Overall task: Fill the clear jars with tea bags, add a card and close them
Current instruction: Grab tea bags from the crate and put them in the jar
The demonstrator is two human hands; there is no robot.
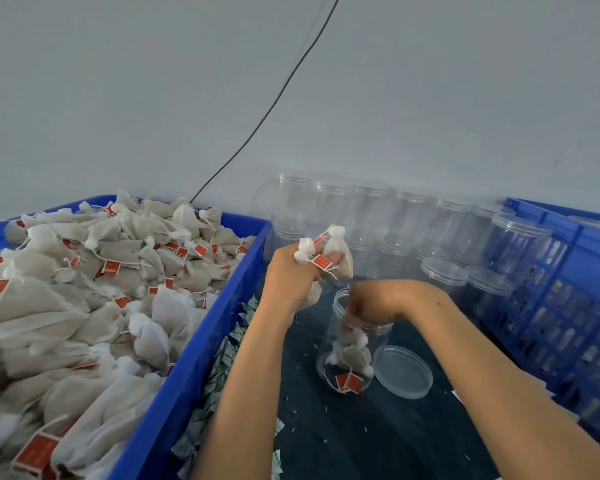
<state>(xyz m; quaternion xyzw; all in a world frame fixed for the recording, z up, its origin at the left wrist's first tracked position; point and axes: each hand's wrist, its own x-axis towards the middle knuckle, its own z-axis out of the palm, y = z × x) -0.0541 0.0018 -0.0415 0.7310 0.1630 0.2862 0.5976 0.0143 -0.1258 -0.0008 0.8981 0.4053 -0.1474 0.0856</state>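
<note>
Right now I see the gray wall (430, 98) filling the upper half, with a thin black cable (274, 105) running down across it. On my left sits the big blue crate (187, 368), heaped with tea bags (84, 289) that carry red tags on white strings. On my right stands a second blue crate (568, 306) with slotted walls; I cannot tell what it holds. Between the two crates lies the dark tabletop (361, 434), speckled with small pale crumbs. Against the wall, a row of empty clear jars (395, 220) stands closed with clear lids, stacked in two layers. Along the foot of the left crate a strip of small printed packets (222, 368) lies on the tabletop.

My left hand (291, 271) is raised above the tabletop and grips a bunch of tea bags (336, 254), fingers curled round them, a red tag hanging at the front. My right hand (368, 299) sits at the mouth of the open jar (354, 341), fingers dipped inside; I cannot tell whether they pinch anything. The open jar stands tilted on the tabletop with a few tea bags and two red tags at its bottom. Its lid (404, 372) lies flat just beside it, on the right.
</note>
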